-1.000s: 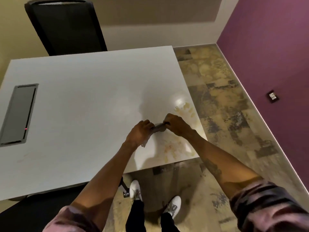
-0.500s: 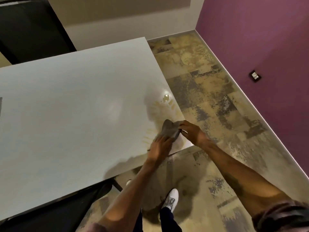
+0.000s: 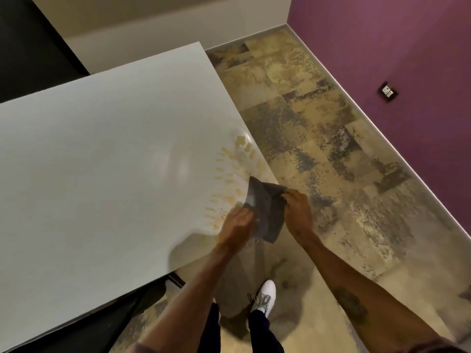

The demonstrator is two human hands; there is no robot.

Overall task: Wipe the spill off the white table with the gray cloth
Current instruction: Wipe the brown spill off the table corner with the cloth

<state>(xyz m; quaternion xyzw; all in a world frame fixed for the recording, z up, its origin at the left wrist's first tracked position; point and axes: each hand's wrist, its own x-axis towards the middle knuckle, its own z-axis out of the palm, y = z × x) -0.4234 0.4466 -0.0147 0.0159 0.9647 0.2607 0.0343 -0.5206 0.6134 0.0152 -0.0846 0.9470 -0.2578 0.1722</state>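
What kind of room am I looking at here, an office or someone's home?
Most likely an office or meeting room, though I can't be sure. The large plain white table, the purple accent wall with a low wall socket, and the patterned carpet-tile floor all suggest a workplace.

Table (image 3: 89,161): we see its left side and near-left corner cut off by the picture's edge.
Spill (image 3: 229,174): near part hidden under the gray cloth (image 3: 265,210) and left hand (image 3: 238,224).
Left hand: motion-blurred; we cannot make out its fingers.
Wall outlet (image 3: 388,91): too small to read.
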